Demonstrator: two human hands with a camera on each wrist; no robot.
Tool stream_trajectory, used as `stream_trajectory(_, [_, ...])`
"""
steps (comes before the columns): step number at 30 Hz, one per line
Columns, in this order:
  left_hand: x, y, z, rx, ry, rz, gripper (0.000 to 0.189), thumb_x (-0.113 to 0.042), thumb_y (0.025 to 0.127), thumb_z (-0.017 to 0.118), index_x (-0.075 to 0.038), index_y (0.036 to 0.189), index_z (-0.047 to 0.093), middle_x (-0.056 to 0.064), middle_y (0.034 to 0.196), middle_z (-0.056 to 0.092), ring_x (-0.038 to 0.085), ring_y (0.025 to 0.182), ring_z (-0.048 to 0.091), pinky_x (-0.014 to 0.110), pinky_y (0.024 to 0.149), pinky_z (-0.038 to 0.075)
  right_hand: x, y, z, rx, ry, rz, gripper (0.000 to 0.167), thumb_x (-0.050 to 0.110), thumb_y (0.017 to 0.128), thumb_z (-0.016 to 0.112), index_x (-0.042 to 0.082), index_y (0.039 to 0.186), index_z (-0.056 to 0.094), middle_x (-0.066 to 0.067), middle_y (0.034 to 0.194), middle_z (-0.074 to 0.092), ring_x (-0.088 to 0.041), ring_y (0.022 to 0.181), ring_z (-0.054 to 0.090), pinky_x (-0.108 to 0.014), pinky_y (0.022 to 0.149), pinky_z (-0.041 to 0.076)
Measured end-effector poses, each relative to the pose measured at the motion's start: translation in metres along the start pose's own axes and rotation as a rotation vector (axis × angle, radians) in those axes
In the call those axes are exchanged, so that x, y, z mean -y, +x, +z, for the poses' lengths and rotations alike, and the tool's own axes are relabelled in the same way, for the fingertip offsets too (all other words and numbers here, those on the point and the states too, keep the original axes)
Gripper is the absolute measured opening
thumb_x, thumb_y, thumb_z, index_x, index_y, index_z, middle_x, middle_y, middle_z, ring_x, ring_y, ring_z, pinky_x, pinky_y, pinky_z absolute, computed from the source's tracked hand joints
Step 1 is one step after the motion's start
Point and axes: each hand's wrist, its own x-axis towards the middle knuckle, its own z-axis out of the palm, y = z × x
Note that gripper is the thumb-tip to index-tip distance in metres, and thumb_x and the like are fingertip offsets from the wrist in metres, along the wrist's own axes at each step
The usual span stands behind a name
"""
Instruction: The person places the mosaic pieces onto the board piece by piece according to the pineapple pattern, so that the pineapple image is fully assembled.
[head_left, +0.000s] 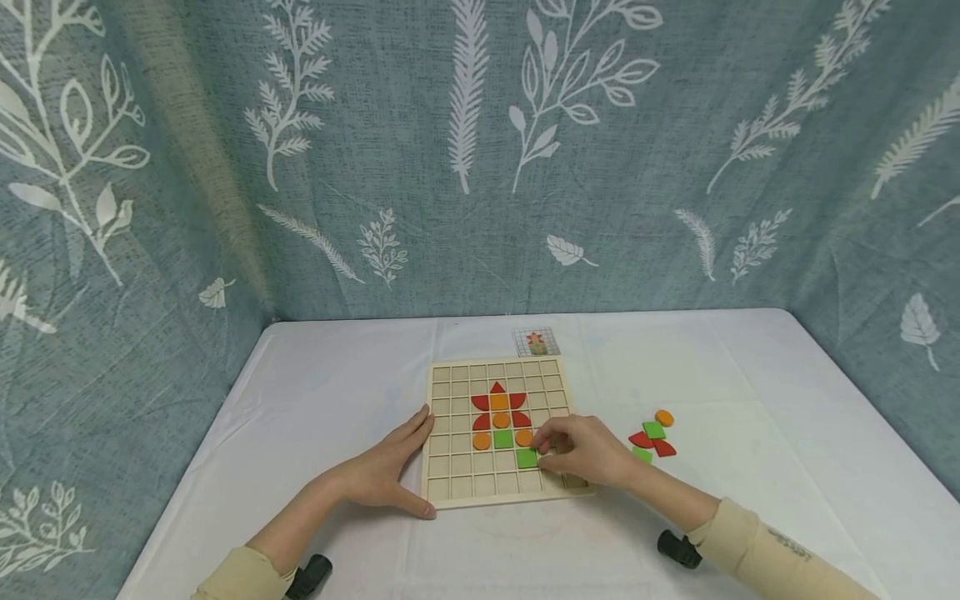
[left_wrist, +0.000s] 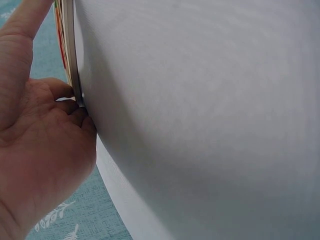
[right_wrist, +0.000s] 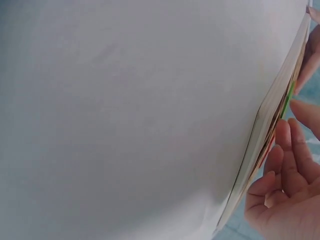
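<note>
A pale wooden grid board (head_left: 453, 485) lies on the table, with red, orange and green tiles arranged in its cells. My left hand (head_left: 382, 467) rests spread along the board's left side, thumb at the near corner; the left wrist view shows its fingers (left_wrist: 62, 90) against the board's edge. With thumb and forefinger my right hand (head_left: 581, 450) pinches a green square tile (head_left: 527, 458) at its right side, low in its cell. An orange round tile (head_left: 523, 437) sits just above that square, partly behind the fingertips. The right wrist view shows the green tile's edge (right_wrist: 288, 100) between thumb and forefinger.
Right of the board lie loose tiles: an orange round one (head_left: 664, 418), green squares (head_left: 654, 430) and red curved ones (head_left: 664, 448). A small pattern card (head_left: 536, 342) with a gridded picture lies behind the board. A patterned curtain (head_left: 420, 167) closes off the table's back and sides.
</note>
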Motion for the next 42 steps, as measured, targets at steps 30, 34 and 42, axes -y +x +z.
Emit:
stream_trajectory(30, [0.004,0.002,0.004,-0.007,-0.005,0.003,0.127,-0.046,0.066,0.088,0.005,0.154,0.012,0.021,0.161,-0.001,0.04,0.147,0.004,0.056,0.114,0.017,-0.084,-0.071,-0.092,-0.255,-0.074,0.338,0.023,0.017,0.09,0.07,0.008,0.111,0.07,-0.001,0.092,0.066,-0.021,0.083,0.052,-0.03,0.064,0.045])
stream_trajectory(34, [0.003,0.0,0.004,-0.01,-0.004,0.0,0.127,-0.047,0.066,0.088,0.005,0.154,0.012,0.021,0.161,0.0,0.04,0.147,0.004,0.056,0.115,0.017,-0.092,-0.072,-0.096,-0.246,-0.071,0.384,0.027,0.016,0.089,0.07,0.005,0.114,0.068,-0.003,0.094,0.065,-0.022,0.084,0.053,-0.031,0.065,0.046])
stream_trajectory(42, [0.002,-0.002,0.005,-0.007,0.001,0.014,0.126,-0.047,0.067,0.087,0.006,0.153,0.012,0.023,0.161,-0.001,0.042,0.146,0.004,0.057,0.114,0.017,-0.098,-0.071,-0.098,-0.184,-0.017,0.428,0.038,0.021,0.087,0.073,0.001,0.119,0.065,-0.005,0.097,0.061,-0.022,0.087,0.054,-0.033,0.071,0.046])
